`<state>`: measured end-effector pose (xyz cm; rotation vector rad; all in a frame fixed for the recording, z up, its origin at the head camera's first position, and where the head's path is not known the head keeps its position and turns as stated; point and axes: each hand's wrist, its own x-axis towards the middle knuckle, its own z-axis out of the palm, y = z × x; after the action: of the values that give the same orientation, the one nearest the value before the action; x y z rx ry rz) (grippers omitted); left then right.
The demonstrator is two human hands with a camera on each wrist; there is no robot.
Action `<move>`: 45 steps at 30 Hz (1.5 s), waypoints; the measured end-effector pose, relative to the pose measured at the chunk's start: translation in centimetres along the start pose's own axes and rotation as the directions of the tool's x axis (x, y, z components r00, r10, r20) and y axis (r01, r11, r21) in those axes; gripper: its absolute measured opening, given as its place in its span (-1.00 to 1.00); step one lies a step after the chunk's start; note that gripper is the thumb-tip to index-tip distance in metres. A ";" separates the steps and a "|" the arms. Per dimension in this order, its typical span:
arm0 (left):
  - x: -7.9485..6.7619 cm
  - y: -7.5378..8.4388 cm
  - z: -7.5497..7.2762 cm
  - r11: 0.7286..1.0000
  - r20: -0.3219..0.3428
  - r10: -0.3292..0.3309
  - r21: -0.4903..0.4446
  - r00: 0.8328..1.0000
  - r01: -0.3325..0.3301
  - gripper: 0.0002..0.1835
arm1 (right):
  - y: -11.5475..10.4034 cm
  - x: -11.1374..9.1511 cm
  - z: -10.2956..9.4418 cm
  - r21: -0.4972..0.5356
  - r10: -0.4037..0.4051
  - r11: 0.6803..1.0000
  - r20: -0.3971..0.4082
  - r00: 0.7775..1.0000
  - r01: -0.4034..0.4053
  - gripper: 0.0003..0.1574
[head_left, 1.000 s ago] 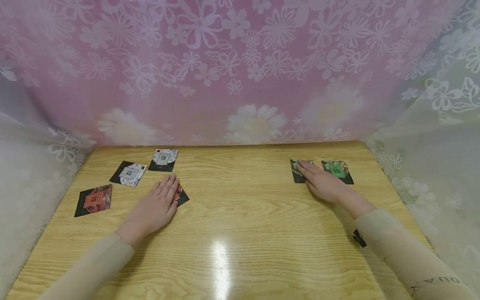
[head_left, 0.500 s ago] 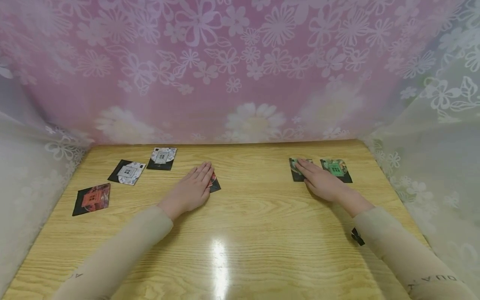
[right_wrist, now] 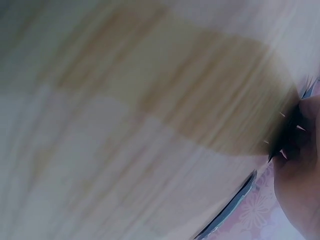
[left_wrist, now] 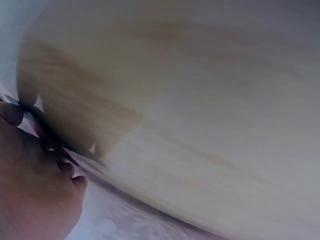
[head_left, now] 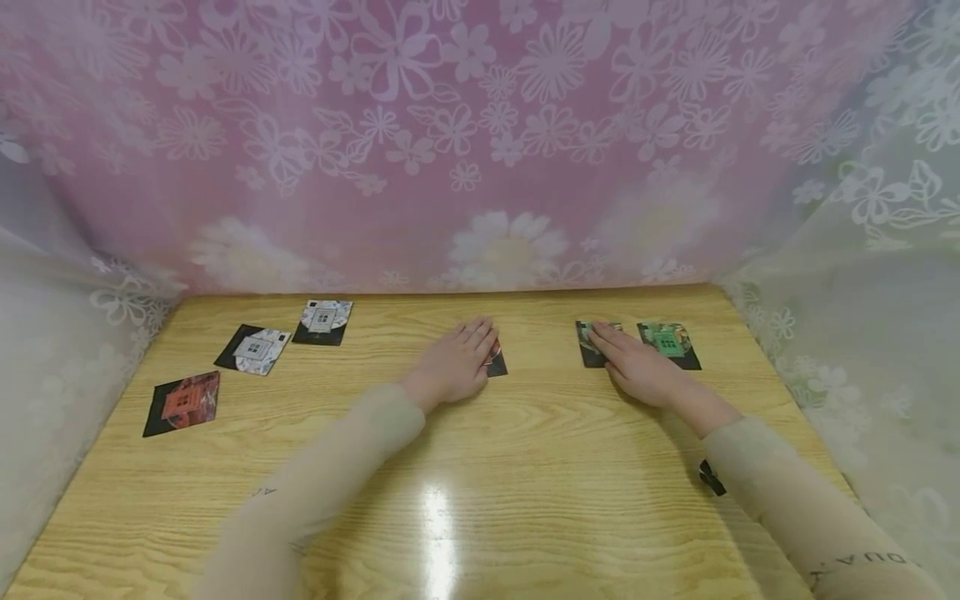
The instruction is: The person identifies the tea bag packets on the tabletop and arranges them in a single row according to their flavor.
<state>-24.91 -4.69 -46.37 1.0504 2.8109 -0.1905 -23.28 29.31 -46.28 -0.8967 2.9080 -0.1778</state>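
Left hand: the left hand (head_left: 452, 362) lies palm down near the middle of the table's far half, fingers extended and pressed together, pinching nothing.
Red-and-black card: the red-and-black card (head_left: 497, 362) sits mostly beneath those fingers; only its right side and lower corner show.
Right hand: the right hand (head_left: 640, 367) reaches in from the right, fingers outstretched and close together over a green-and-black card (head_left: 590, 354), partly covering it.
Neighbouring card: a second green-labelled card (head_left: 666, 342) lies just right of that one, apart from it.
Left-side cards: two white-labelled cards (head_left: 253, 348) (head_left: 323, 321) and another red card (head_left: 182, 403), well apart from the left hand.
Table: pale wood-grain table (head_left: 525, 467).
Handling, as a judgement: cards this thin probably answer best to light, even finger pressure. Pressing hard could make one drag or crease; pressing too lightly could let fingers skim over it. A steady right hand should help prevent its card from shifting.
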 end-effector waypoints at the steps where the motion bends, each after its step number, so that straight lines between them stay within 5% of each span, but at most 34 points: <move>1: 0.3 0.3 -0.1 1.000 -0.004 0.012 0.005 1.000 -0.012 -0.33 | 0.0 0.0 0.0 0.000 -0.001 1.000 -0.001 1.000 0.001 -0.26; 11: -0.5 0.7 -0.5 0.996 -0.121 0.085 0.045 0.989 -0.080 -0.31 | 0.0 0.0 0.2 -0.011 0.001 1.000 -0.007 1.000 -0.001 -0.25; 22: -1.8 -0.2 0.1 0.990 -0.035 0.044 0.132 0.998 -0.039 -0.35 | 0.0 0.0 0.0 -0.009 0.001 1.000 0.000 1.000 -0.001 -0.27; 45: 3.1 2.6 -0.7 0.995 -0.017 0.072 0.068 0.997 -0.071 -0.40 | 0.0 0.1 0.1 -0.014 0.007 1.000 0.001 1.000 -0.007 -0.27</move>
<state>-25.62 -0.66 -46.43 1.1708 2.7963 -0.2702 -23.33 29.21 -46.39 -0.8878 2.9148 -0.1565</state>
